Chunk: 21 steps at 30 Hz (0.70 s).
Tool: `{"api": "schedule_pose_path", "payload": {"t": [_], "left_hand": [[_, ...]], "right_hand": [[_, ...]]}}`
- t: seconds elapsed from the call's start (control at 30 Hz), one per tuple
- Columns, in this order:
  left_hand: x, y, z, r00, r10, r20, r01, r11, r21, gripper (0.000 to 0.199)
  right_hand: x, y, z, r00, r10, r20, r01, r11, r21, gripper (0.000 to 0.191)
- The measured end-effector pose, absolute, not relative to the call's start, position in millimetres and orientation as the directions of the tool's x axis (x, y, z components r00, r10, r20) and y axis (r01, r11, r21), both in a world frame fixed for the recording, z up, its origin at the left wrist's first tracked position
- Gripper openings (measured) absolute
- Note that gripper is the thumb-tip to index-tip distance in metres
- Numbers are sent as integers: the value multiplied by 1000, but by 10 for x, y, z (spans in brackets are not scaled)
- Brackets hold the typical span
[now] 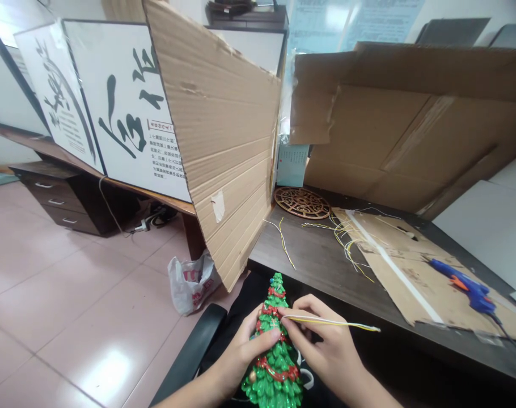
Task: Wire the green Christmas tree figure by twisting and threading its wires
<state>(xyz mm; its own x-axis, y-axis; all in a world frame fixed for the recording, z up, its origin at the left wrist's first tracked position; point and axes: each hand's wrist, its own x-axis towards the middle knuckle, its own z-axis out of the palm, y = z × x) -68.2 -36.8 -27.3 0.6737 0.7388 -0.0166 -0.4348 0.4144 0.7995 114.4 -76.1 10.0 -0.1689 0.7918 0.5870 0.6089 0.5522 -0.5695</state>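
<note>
Spreading away to the left of my hands is a floor of glossy pinkish tiles (71, 272); ahead of them stands a desk with a dark wood-grain top (311, 243). I count three brown cardboard sheets: one upright ahead and to the left (224, 130), one leaning ahead and to the right (368, 124), one flat on the desk to the right (423, 269). Well to the left are two white panels with black brush lettering (126, 96), one dark three-drawer cabinet (71, 198) and, nearer, one white plastic bag with red print (185, 289).

One glossy green Christmas tree figure with red garlands (279, 354) is between my hands, tip pointing away. One round bronze-coloured openwork disc (303, 203) lies ahead; one blue glue gun with an orange trigger (466, 283) lies right.

My left hand (252, 345) is curled round the tree, thumb across its front. My right hand (326, 340) is closed in a thumb-and-finger pinch on a thin yellow-and-white wire (358, 325) at the tree's right side. Similar loose wires (347, 241) lie ahead, too tangled to count.
</note>
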Motion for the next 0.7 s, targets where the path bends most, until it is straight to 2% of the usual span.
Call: {"api": "schedule_pose_path", "payload": {"t": [0.13, 0.23, 0.33, 0.4, 0.53, 0.63, 0.7], "left_hand": [[-669, -366, -249, 663, 749, -1, -439, 389, 810, 59], [-662, -382, -237, 665, 747, 12, -432, 372, 822, 59], [-666, -398, -230, 680, 733, -15, -415, 401, 816, 61], [-673, -396, -234, 680, 732, -20, -408, 402, 820, 62], [-679, -374, -265, 649, 760, 6, -398, 333, 855, 62], [-670, -362, -280, 635, 772, 30, -395, 291, 871, 60], [-663, -359, -280, 634, 772, 34, -393, 285, 874, 59]], "right_hand": [[1135, -758, 140, -120, 859, 498, 571, 470, -673, 20], [1135, -775, 215, -96, 945, 312, 464, 320, -826, 12], [1147, -792, 290, -112, 977, 184, 392, 213, -895, 17], [1161, -794, 313, -121, 962, 245, 428, 273, -862, 20], [1180, -775, 284, -150, 888, 435, 556, 439, -705, 16], [1175, -756, 260, -128, 895, 427, 596, 414, -688, 10], [1168, -753, 278, -90, 941, 325, 546, 320, -775, 6]]}}
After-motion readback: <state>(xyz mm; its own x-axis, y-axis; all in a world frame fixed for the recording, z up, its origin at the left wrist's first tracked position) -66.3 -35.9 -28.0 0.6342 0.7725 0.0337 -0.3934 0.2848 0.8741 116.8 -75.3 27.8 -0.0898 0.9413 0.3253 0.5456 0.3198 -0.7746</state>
